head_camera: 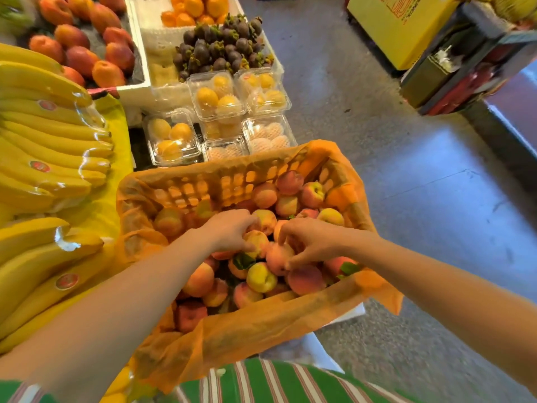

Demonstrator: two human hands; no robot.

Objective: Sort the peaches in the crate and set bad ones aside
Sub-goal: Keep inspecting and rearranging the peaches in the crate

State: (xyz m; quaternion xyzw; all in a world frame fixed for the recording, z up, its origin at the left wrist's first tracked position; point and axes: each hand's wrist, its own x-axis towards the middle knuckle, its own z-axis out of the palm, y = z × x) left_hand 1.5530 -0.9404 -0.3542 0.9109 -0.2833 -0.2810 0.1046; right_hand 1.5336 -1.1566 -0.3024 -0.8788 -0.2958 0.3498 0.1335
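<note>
An orange crate (203, 181) lined with orange plastic stands in front of me, filled with several red and yellow peaches. My left hand (229, 229) reaches into the middle of the pile and its fingers curl round a peach (257, 241). Right beside it, my right hand (308, 242) pinches a pink peach (277, 257) with thumb and fingertips. A yellow peach (261, 277) lies just below both hands. Green leaves show between the fruit.
Bunches of bananas (49, 141) lie on a yellow cloth at the left. Clear boxes of yellow fruit (216, 97), dark mangosteens (220, 45) and mangoes (81, 50) stand behind the crate. Grey floor runs along the right, with a yellow carton (401, 27) at the back.
</note>
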